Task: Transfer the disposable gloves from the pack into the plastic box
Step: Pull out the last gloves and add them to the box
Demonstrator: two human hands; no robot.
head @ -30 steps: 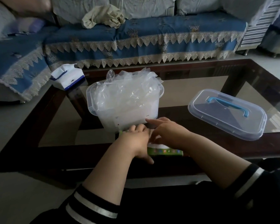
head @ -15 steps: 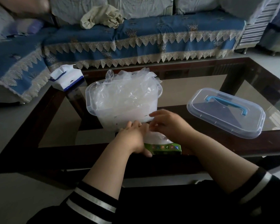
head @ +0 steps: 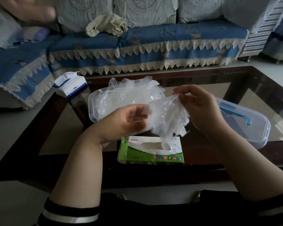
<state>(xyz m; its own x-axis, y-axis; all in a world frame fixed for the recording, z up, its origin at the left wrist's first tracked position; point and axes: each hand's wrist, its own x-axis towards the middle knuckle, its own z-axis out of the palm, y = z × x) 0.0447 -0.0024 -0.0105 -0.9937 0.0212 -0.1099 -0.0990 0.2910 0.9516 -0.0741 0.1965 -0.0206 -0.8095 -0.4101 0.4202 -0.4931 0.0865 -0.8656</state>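
Both hands (head: 201, 111) seemingly pinch one glove (head: 168, 118)

A dark-framed glass table (head: 260, 88) carries everything. The green and white glove pack (head: 151, 151) lies flat near its front edge, slot upward, with clear film sticking up from the slot's right end. Just behind the pack stands the clear plastic box (head: 95, 110), heaped above its rim with clear gloves (head: 134, 90). To the right of the pack, well apart, lies the box's clear lid (head: 251, 128), its blue handle (head: 235, 115) on top. Behind and left of the pack, at the table's far-left corner beyond the box, sits a white and blue tissue pack (head: 70, 84). The table stands on a pale floor (head: 10, 124).
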